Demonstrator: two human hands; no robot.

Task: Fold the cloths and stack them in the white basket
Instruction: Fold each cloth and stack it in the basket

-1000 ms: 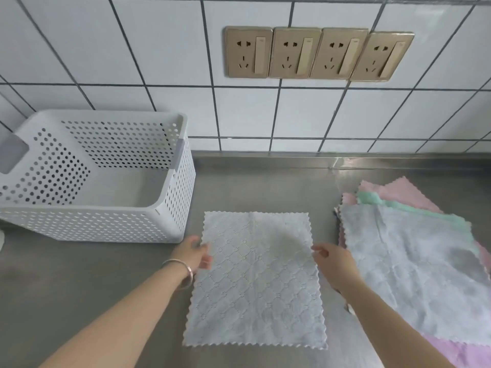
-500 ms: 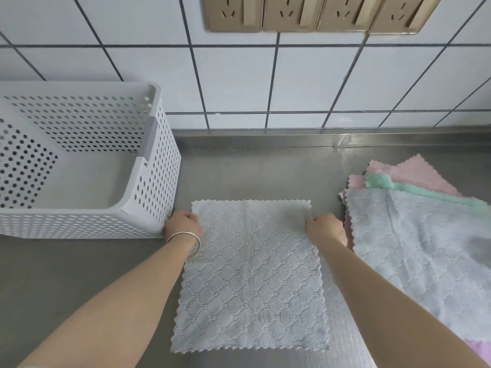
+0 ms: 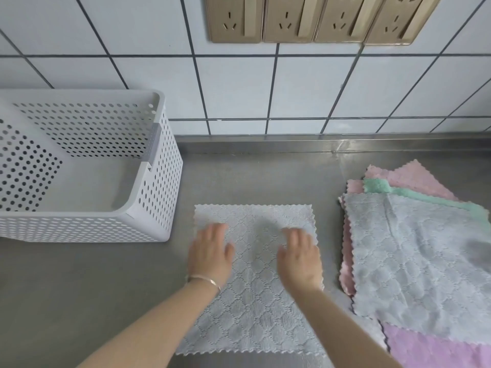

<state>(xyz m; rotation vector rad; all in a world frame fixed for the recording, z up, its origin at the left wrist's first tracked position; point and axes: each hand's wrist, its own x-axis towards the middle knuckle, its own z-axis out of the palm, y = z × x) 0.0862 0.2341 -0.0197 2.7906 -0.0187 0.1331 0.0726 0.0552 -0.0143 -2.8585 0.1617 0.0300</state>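
The pale grey cloth (image 3: 255, 277) lay flat on the steel counter (image 3: 79, 288), just right of the white basket (image 3: 156, 208), whose floor showed no cloth. The left hand (image 3: 210, 251) and right hand (image 3: 300, 258) rested palm-down on its upper half, fingers straight and holding nothing. This looked like smoothing ahead of the first fold; next, an edge would need pinching and carrying across. To the right waited a pile of cloths (image 3: 414, 251), grey over green and pink.
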